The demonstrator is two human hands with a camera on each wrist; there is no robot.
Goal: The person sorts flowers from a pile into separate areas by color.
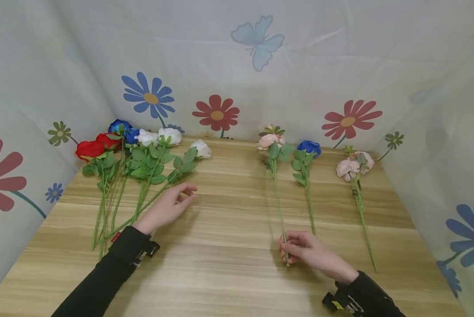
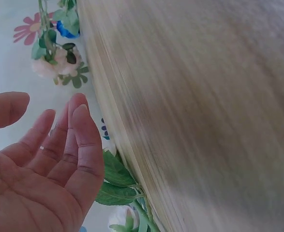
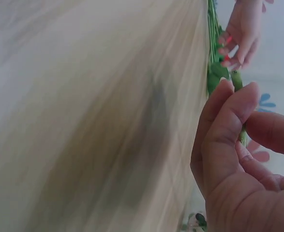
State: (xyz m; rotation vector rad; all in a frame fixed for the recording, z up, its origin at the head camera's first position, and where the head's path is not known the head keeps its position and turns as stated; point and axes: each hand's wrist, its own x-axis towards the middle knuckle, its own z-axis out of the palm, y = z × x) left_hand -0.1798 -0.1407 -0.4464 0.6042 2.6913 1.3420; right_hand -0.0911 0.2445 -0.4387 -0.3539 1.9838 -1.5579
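My right hand (image 1: 306,251) pinches the lower end of a long green stem between thumb and fingers. That stem belongs to a pale pink artificial flower (image 1: 269,141), whose head points to the back of the table; in the right wrist view the stem end (image 3: 236,79) pokes out past the fingertips. To its right lie a blue rose (image 1: 309,147) and another pale pink flower (image 1: 348,168). My left hand (image 1: 169,204) holds nothing, its fingers loosely bent, palm facing inward. It hovers near the stem of a white rose (image 1: 200,149) at the left group's edge.
On the left, red roses (image 1: 90,149), blue roses (image 1: 119,126) and more white roses (image 1: 169,136) lie bunched, stems crossing toward the front. A wooden table (image 1: 229,273) carries everything. Printed fabric walls (image 1: 300,79) enclose its back and sides.
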